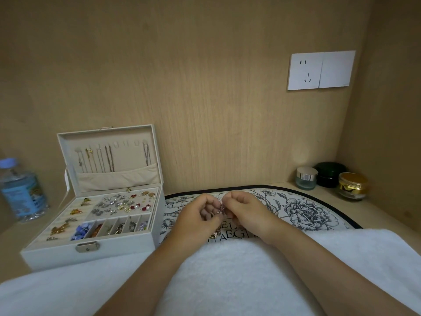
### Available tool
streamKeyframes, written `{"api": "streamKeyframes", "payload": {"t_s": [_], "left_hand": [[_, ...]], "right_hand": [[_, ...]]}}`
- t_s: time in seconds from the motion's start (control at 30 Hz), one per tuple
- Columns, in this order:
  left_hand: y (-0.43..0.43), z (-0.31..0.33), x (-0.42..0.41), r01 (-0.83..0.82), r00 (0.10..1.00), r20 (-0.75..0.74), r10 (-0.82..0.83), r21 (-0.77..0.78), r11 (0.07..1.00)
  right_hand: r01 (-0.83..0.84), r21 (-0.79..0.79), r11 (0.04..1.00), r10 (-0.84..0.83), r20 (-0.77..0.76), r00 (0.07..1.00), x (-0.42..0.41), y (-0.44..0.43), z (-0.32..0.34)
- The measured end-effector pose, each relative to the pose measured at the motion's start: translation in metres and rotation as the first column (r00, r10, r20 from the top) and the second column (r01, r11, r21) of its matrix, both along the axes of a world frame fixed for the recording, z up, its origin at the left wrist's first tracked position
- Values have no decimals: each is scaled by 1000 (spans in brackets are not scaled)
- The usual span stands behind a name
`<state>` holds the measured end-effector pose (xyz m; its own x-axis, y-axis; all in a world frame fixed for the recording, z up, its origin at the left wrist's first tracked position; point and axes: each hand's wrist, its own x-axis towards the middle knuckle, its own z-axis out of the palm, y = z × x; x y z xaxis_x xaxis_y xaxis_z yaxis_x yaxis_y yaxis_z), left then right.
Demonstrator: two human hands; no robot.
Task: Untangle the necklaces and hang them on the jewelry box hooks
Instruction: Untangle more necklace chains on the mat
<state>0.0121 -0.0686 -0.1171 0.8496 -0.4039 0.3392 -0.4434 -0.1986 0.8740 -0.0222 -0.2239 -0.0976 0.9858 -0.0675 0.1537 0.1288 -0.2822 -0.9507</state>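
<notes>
step: untangling | necklace tangle: just right of the jewelry box, held between both hands | left grip and right grip: each pinches the tangle, likely to tease strands apart | hooks: some bare, lid open, ready for hanging

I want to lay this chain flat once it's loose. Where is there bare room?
The floral mat is bare from the right hand toward the jars in the corner. The white towel is bare between the forearms and to their right. Crowded: the jewelry box tray, and the gap between the box and the left hand, which helps pinch the necklace.
</notes>
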Motion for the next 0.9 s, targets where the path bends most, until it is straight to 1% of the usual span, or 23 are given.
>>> {"api": "streamKeyframes", "payload": {"t_s": [0.1, 0.17, 0.27, 0.4, 0.5, 0.57, 0.63, 0.7, 0.8, 0.87, 0.9], "left_hand": [[0, 0, 2, -8, 1000, 19, 8, 31, 999], [0, 1, 3, -29, 999, 38, 28, 31, 999], [0, 2, 1, -29, 999, 23, 29, 16, 999], [-1, 3, 1, -59, 997, 43, 60, -25, 998], [0, 6, 2, -92, 995, -47, 88, -95, 991], [-2, 7, 0, -63, 993, -104, 51, -122, 991], [-3, 5, 0, -28, 993, -115, 12, -133, 991], [-3, 2, 1, -40, 997, -66, 33, -119, 992], [-2, -1, 3, -96, 993, 56, 100, -66, 993], [0, 0, 3, -105, 981, 162, 109, -29, 994], [3, 1, 3, -108, 967, 235, 101, 19, 994]], "right_hand": [[15, 100, 995, -17, 23, 1000, -3, -3, 1], [24, 115, 993, -27, 32, 999, -3, -4, 1], [11, 111, 994, -19, 68, 998, -3, -4, 2], [29, 79, 996, -34, 62, 997, -4, -3, 5], [43, 34, 999, -42, -10, 999, -2, -2, 0], [13, -34, 999, -14, -36, 999, -1, 1, -3], [-18, -85, 996, 14, -39, 999, -1, 4, -3], [-44, -81, 996, 40, -43, 998, 0, 4, 0], [-76, -70, 995, 72, -56, 996, -2, -1, 2], [-95, -23, 995, 94, -58, 994, -3, -6, 2], [-102, 11, 995, 102, -49, 994, -3, -8, 2]]}}
